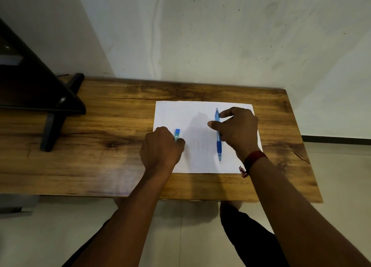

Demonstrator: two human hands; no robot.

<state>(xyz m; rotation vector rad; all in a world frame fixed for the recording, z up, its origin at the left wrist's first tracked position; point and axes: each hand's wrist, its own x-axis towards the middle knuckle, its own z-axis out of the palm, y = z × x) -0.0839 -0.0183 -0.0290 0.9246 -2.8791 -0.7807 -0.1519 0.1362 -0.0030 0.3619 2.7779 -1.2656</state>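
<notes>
A white sheet of paper [200, 114] lies on the wooden table [120, 106]. On the sheet lies a blue mechanical pencil [218, 144], tip pointing toward me. My right hand [239, 130] is over it, thumb and fingers curled round the upper barrel. My left hand [160, 148] sits at the sheet's left edge and pinches a small blue lead case [176, 134], whose far end sticks out past the fingers.
A black stand with angled legs [50, 114] occupies the table's left end. A pale wall rises right behind the table. The table's near edge runs just below the paper, with tiled floor and my legs beneath it.
</notes>
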